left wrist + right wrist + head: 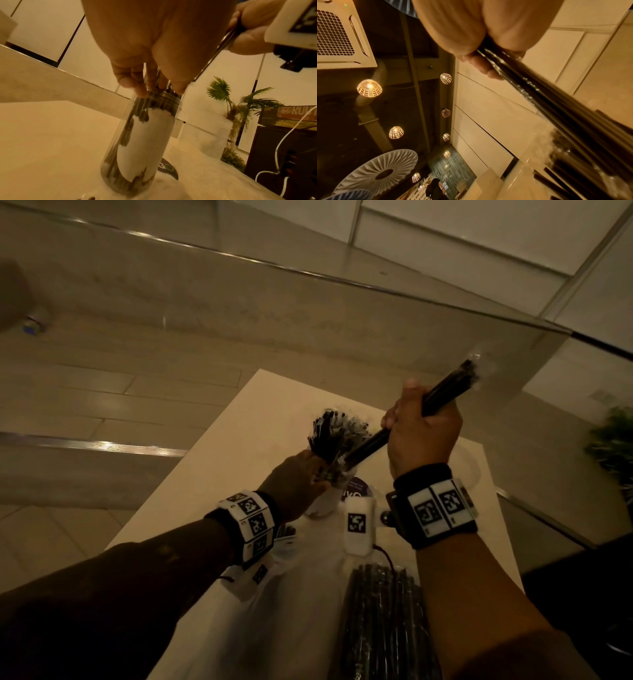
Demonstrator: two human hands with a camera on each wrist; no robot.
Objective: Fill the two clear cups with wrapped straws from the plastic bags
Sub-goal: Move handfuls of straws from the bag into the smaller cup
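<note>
Clear cup (144,142) packed with wrapped straws (329,433), second cup (207,136) beside it

You have a pale table (260,405) under you. On it stands a clear cup (137,142) packed with dark wrapped straws (329,433), and just beside its base lies a dark round disc (169,169) (lettering unreadable). A plastic bag of straws (383,618) lies at the near edge.
</note>
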